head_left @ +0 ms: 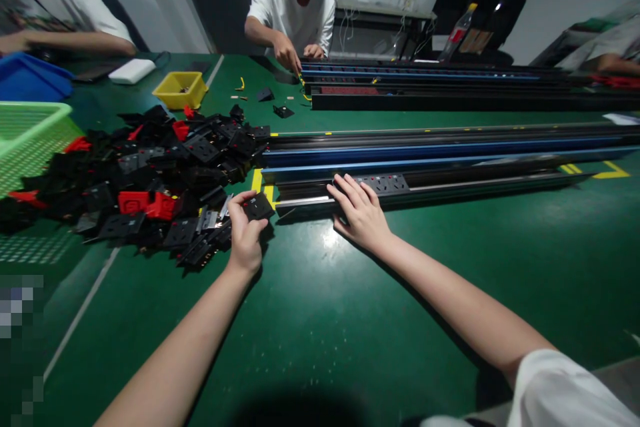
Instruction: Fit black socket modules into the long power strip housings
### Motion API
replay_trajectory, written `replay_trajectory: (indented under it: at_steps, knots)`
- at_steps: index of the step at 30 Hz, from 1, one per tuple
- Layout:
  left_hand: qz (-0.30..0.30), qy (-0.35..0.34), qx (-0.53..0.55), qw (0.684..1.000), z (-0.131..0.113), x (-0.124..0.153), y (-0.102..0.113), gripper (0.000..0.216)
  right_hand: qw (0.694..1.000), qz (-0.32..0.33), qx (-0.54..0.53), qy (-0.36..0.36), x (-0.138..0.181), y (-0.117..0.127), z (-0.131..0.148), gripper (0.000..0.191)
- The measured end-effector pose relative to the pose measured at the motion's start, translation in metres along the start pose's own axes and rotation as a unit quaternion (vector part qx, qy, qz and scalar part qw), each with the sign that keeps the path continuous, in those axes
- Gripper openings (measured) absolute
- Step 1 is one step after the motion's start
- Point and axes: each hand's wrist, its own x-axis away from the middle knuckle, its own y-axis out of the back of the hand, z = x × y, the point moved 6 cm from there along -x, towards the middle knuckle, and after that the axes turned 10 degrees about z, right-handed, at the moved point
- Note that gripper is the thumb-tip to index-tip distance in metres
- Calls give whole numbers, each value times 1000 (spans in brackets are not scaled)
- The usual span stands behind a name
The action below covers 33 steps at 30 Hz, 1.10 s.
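Observation:
Between the thumb and fingers of my left hand [246, 233] is a black socket module [259, 206], just off the left end of a long black rail [480, 180]. My right hand [361, 213] lies with fingers stretched out over that rail. Beyond its fingertips, a row of black socket modules [383, 183] sits in the rail's channel. Part of the row is hidden under my fingers. To the left of my left hand spreads a heap of loose black socket modules [200, 147], with a few red socket modules [145, 203] among them.
Long blue rails [425, 151] lie behind the black one. A green mesh basket [37, 110] and a yellow bin [179, 91] stand left. Across the green table [320, 320], a person [293, 13] handles another rail group [450, 101]. A bottle [457, 33] stands farther back.

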Motion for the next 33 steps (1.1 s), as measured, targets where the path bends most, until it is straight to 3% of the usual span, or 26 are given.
replay_trajectory:
  at_steps: [6,11,15,19,26,33]
  knots:
    - [-23,65,35,997,2,-2,-2,41,999,-14,41,8,1,0,4,62]
    - [-33,37,41,998,-17,-2,-5,37,995,-3,73,67,-4,5,12,69]
    - [-40,32,71,996,-22,-7,-12,37,995,29,38,88,-23,11,0,71]
    - [-56,37,77,995,-15,-20,-18,39,997,54,42,38,-38,9,-20,76]
    - [-134,89,30,986,2,-36,-21,26,996,51,64,35,-36,1,-24,80]
    - [-136,73,6,988,9,-37,-16,26,995,45,75,42,-36,0,-24,80]
